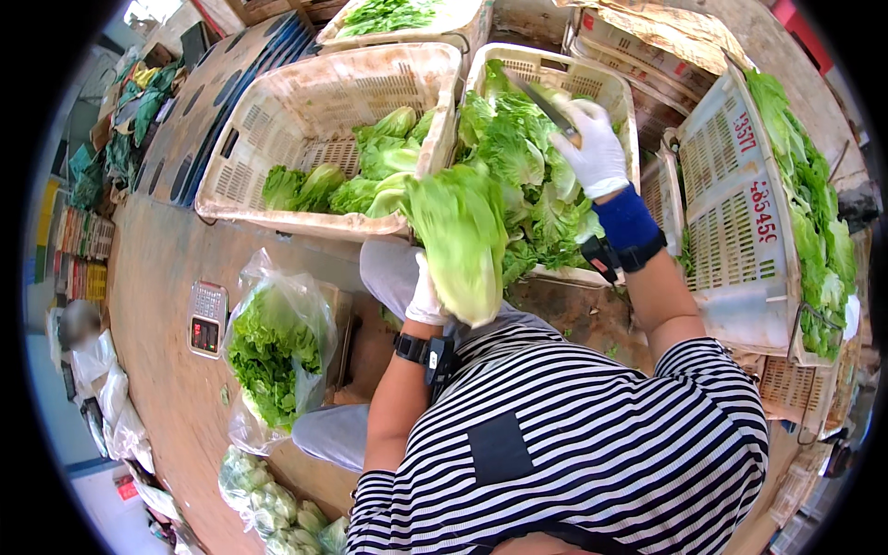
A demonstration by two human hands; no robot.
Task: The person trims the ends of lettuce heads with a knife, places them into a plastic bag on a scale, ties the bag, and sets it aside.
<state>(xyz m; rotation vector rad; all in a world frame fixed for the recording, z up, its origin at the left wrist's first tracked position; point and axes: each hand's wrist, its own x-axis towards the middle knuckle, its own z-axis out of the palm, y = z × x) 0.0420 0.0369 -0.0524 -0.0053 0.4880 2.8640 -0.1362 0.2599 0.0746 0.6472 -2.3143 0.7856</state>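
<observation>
Brown floor (171, 296) borders a lettuce-filled crate (601, 80). By its near-left corner, the left hand (426, 296) grips a lettuce head (460, 245); the right hand (594, 153), near its right edge, clasps a knife (541, 100).

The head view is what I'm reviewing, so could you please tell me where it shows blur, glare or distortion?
In the head view, the lettuce head in the left hand is smeared, likely by motion, while the striped shirt looks crisp; the head view also has a washed-out bright patch at upper left, bowed edges on the far-right crate, and black corners.
</observation>
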